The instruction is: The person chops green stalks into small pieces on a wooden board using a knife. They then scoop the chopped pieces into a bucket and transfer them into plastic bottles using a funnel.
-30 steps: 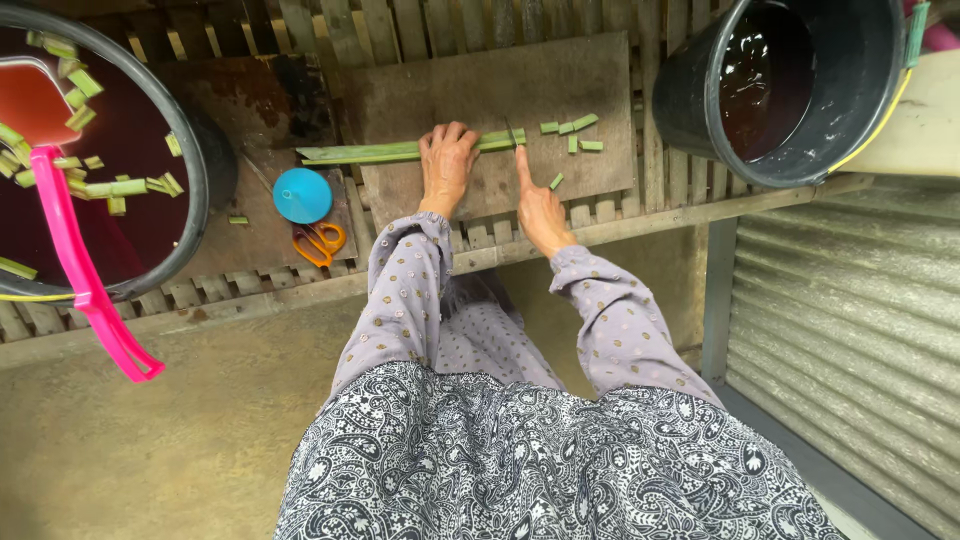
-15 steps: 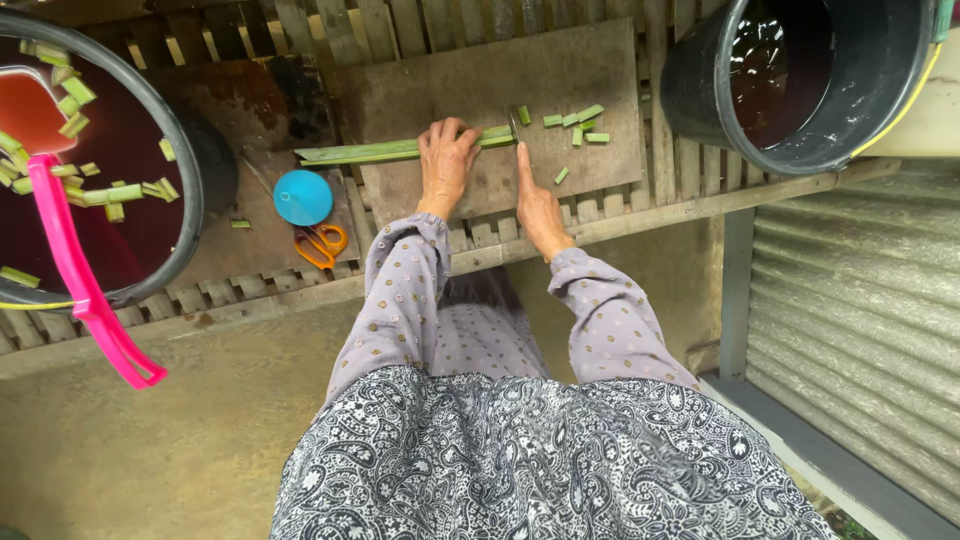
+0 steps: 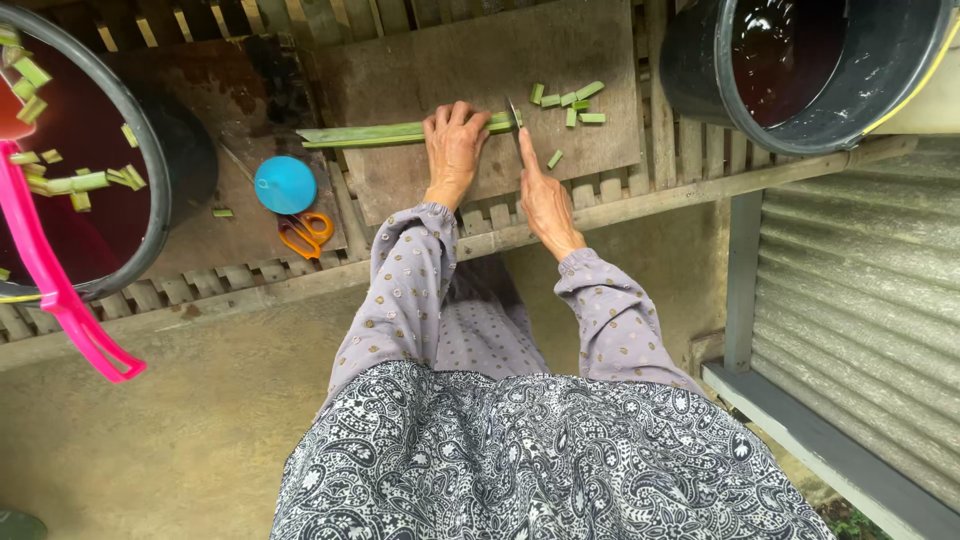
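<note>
My left hand (image 3: 455, 145) presses flat on a bundle of long green leaf stalks (image 3: 365, 134) lying across a worn wooden board (image 3: 590, 45). My right hand (image 3: 545, 195) grips a knife (image 3: 516, 117) whose blade stands at the stalks' right end, beside my left fingers. Several short cut green pieces (image 3: 570, 100) lie on the board to the right of the blade.
A black tub (image 3: 140, 160) at left holds dark water with floating green pieces and a pink ladle (image 3: 45, 270). A black bucket (image 3: 700, 70) of water stands at upper right. A blue lid (image 3: 285, 184) and orange scissors (image 3: 305, 232) lie on the slatted wooden floor. Corrugated metal (image 3: 860, 300) lies at right.
Both hands stay on the board at the stalks. The view has shifted slightly; the knife sits at the stalk end with cut pieces to its right.
</note>
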